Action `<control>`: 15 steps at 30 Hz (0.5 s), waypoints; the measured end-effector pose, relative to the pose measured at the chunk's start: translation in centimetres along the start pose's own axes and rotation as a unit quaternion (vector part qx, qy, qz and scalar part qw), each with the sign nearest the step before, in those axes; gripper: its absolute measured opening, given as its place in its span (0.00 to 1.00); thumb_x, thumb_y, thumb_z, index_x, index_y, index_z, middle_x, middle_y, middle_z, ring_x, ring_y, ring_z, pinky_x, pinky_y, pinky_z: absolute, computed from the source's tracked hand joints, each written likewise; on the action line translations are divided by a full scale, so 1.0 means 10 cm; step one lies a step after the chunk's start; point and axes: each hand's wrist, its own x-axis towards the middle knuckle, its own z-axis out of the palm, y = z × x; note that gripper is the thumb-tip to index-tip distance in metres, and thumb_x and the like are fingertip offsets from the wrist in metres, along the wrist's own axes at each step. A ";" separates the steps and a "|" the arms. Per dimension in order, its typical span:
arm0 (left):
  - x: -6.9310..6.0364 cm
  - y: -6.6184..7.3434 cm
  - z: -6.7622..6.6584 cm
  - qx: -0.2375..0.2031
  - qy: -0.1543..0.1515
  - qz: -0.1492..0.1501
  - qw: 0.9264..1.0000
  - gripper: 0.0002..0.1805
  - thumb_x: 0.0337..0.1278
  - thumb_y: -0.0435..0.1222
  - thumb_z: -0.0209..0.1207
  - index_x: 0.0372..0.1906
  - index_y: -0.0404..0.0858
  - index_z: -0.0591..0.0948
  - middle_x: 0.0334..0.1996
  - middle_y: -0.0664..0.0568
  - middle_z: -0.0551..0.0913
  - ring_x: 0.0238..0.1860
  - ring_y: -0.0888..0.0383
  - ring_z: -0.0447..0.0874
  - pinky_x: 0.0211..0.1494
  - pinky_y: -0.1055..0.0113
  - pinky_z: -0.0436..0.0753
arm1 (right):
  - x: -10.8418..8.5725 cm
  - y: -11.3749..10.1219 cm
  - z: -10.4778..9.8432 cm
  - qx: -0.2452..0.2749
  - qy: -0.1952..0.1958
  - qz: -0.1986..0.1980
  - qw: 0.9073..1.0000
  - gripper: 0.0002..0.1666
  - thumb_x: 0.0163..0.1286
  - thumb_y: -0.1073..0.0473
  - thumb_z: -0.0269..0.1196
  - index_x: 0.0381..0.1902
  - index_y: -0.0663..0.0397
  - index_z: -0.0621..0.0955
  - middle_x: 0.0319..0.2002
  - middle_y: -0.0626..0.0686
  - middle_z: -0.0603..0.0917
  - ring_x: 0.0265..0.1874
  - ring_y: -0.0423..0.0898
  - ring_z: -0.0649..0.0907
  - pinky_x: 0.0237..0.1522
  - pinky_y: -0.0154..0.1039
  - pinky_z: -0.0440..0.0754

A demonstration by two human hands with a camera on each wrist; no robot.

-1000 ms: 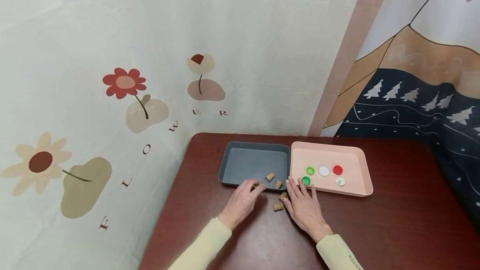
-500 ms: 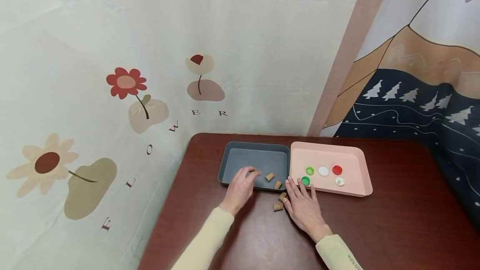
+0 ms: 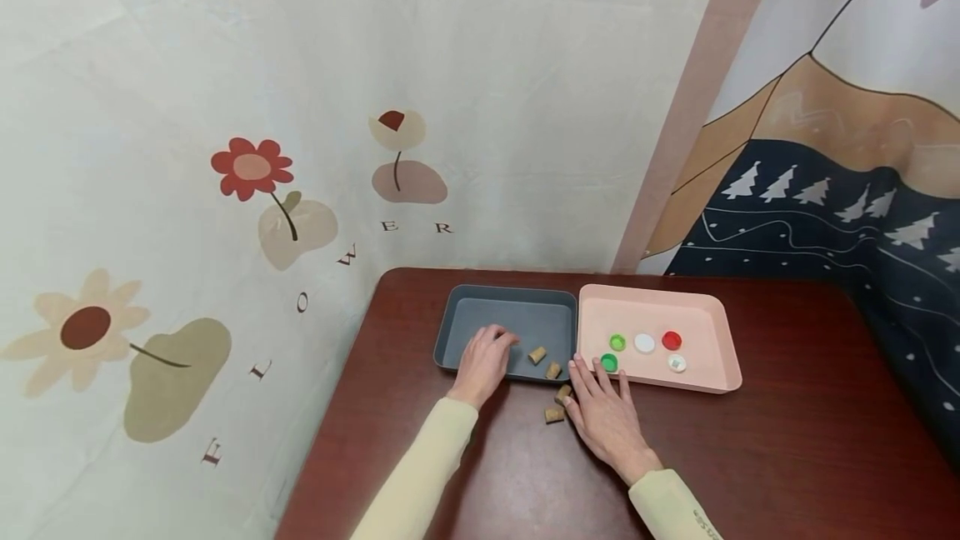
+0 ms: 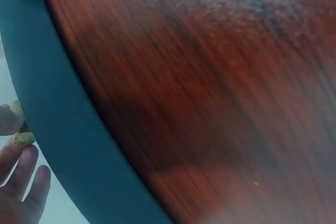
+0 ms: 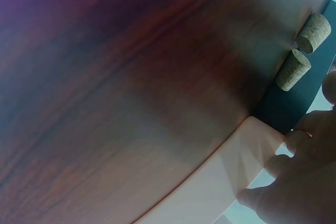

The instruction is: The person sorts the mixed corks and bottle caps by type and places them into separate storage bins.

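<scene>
My left hand (image 3: 483, 363) is inside the dark grey tray (image 3: 517, 294), fingers bent. In the left wrist view a cork (image 4: 23, 139) shows between its thumb and fingertips; they appear to pinch it, though the hand hides this in the head view. Just to the right, one cork (image 3: 537, 355) and another cork (image 3: 552, 370) lie in the tray. My right hand (image 3: 606, 419) lies flat, fingers stretched over the front rim of the pink tray (image 3: 652, 294) near where the trays meet. Beside its thumb, two corks (image 5: 293, 70) sit on the table, in front of the grey tray.
The pink tray holds a light green cap (image 3: 617, 342), a green cap (image 3: 608, 362), a white cap (image 3: 643, 343), a red cap (image 3: 672, 341) and a pale patterned cap (image 3: 677, 363). Both trays stand side by side on a dark red wooden table (image 3: 795, 440), with a printed curtain behind.
My left hand has moved from the grey tray's front edge forward into the tray. The right hand stays where it was, and the visible corks keep their places.
</scene>
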 end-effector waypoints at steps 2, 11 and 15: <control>0.02 0.00 0.02 0.003 -0.010 -0.008 1.000 0.10 0.66 0.29 0.65 0.46 0.45 0.89 0.44 0.51 0.85 0.45 0.52 0.83 0.49 0.57 0.83 | 0.00 0.00 0.00 -0.002 0.000 0.000 1.000 0.36 0.81 0.46 0.56 0.79 0.56 0.67 0.80 0.54 0.63 0.78 0.60 0.61 0.74 0.70 0.50; 0.14 0.02 0.05 0.003 -0.059 -0.048 0.997 0.07 0.67 0.32 0.66 0.46 0.43 0.88 0.42 0.49 0.86 0.42 0.50 0.85 0.48 0.56 0.85 | 0.00 0.00 0.01 -0.006 0.001 0.001 1.000 0.36 0.80 0.47 0.57 0.79 0.56 0.67 0.79 0.54 0.64 0.78 0.60 0.62 0.74 0.70 0.51; 0.15 0.04 0.05 -0.003 -0.084 -0.068 0.994 0.09 0.66 0.33 0.67 0.49 0.42 0.87 0.44 0.49 0.87 0.44 0.48 0.87 0.48 0.54 0.85 | 0.00 0.00 0.00 -0.006 -0.001 0.002 1.000 0.36 0.81 0.47 0.56 0.79 0.56 0.67 0.79 0.54 0.64 0.78 0.60 0.61 0.74 0.70 0.51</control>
